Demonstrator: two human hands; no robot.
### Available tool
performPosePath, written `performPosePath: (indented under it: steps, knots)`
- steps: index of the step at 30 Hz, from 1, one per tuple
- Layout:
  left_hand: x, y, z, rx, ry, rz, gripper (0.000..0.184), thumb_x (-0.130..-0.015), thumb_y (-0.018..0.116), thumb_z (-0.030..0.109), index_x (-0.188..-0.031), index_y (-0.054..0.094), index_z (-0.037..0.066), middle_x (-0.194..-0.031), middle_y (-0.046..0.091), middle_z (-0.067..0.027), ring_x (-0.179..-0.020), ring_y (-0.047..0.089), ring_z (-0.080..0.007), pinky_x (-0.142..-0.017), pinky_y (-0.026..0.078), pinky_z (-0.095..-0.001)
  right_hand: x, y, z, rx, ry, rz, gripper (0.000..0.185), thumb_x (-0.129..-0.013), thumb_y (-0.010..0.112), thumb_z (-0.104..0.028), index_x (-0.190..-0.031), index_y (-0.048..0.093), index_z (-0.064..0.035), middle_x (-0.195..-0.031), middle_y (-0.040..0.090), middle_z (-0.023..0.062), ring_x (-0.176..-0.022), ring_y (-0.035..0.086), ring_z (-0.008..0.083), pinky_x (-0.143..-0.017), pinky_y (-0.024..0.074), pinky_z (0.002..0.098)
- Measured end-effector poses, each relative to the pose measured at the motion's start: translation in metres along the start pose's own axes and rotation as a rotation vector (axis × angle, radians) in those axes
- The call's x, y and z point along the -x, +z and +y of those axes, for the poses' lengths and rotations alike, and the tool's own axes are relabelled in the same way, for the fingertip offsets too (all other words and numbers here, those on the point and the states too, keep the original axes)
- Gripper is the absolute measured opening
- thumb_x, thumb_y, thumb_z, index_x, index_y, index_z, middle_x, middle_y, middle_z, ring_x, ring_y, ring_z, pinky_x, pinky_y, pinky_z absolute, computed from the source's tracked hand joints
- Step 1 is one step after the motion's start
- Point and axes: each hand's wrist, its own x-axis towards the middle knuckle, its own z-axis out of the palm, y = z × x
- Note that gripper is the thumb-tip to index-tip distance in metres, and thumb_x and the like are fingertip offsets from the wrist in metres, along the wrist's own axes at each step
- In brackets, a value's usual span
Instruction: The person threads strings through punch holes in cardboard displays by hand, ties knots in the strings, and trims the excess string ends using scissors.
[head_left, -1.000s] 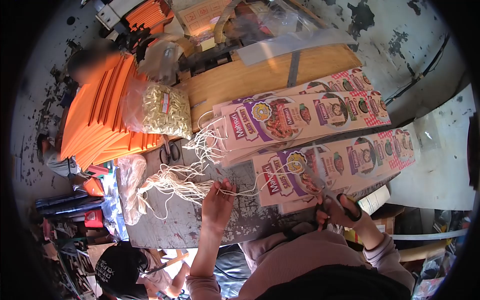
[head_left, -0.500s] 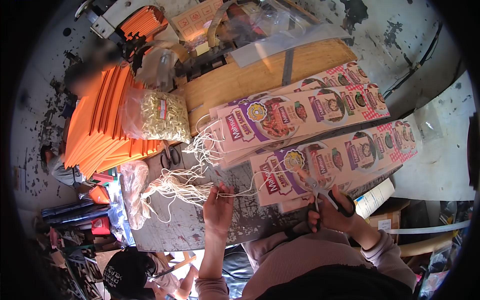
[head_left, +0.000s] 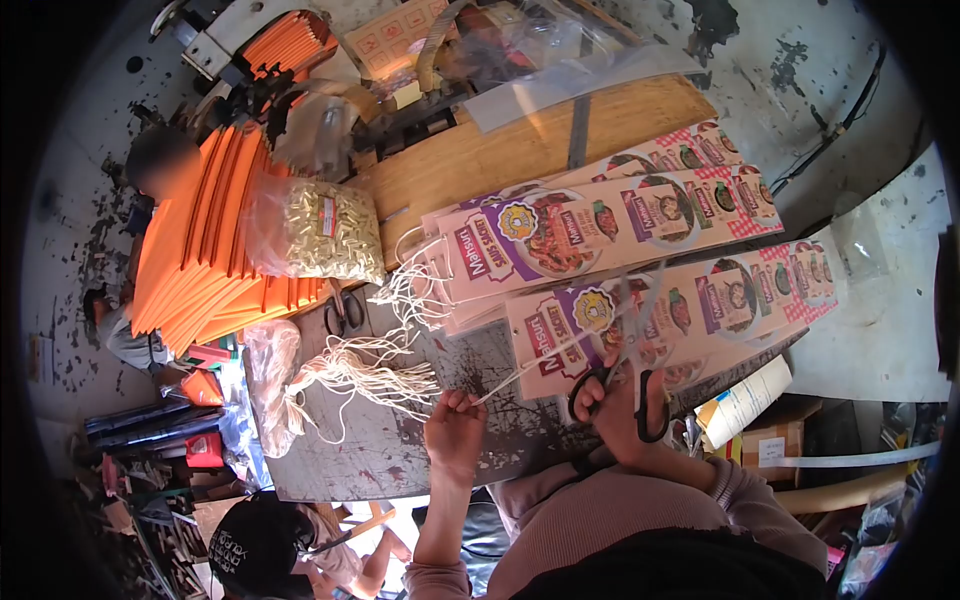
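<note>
My left hand (head_left: 456, 432) is closed at the table's front, its fingers pinching a pale string (head_left: 520, 372). From there the string runs up to the nearest printed "Mahsuri" card (head_left: 560, 345), one of a stack. In my right hand (head_left: 622, 418) are black-handled scissors (head_left: 652, 412), with my fingers in the loops. Their blades point away from me over the cards and look parted, though blur softens them. A bundle of loose strings (head_left: 365, 378) lies left of my left hand. More strings hang off the second card stack (head_left: 610, 225) behind.
A bag of small gold-coloured pieces (head_left: 325, 235) sits beside stacked orange envelope-like sheets (head_left: 200, 250). Another pair of scissors (head_left: 345, 312) rests near the bag. A wooden board (head_left: 430, 165) lies behind the cards. At lower left is a person in a black cap (head_left: 255, 545).
My left hand has shifted slightly right and closed on the string, which is now drawn tauter. My right hand has moved left, swinging the scissors to point away from me.
</note>
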Motion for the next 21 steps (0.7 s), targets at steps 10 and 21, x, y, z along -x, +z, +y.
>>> performPosePath:
  steps: [10,21]
  knots:
    - [-0.001,-0.002,-0.005,-0.031,-0.021,-0.022,0.016,-0.091,0.036,0.011,-0.079,0.045,0.006,-0.072,0.045,-0.0022,-0.07,0.044,-0.0151,-0.081,0.039,-0.032,-0.002,-0.007,-0.005,0.057,-0.036,0.132,0.051,-0.082,0.046,-0.058,-0.103,0.039,-0.0127,-0.072,0.044,0.0019,-0.068,0.046,0.0135,-0.058,0.0391,0.0269]
    - [-0.004,-0.005,-0.004,-0.02,0.014,-0.032,0.016,-0.092,0.036,0.011,-0.08,0.047,0.007,-0.075,0.047,-0.0027,-0.071,0.046,-0.0143,-0.081,0.04,-0.0311,0.004,0.001,-0.015,0.37,-0.081,0.394,0.046,-0.086,0.044,-0.054,-0.104,0.041,-0.0118,-0.066,0.04,0.0002,-0.058,0.042,0.0085,-0.047,0.0348,0.0202]
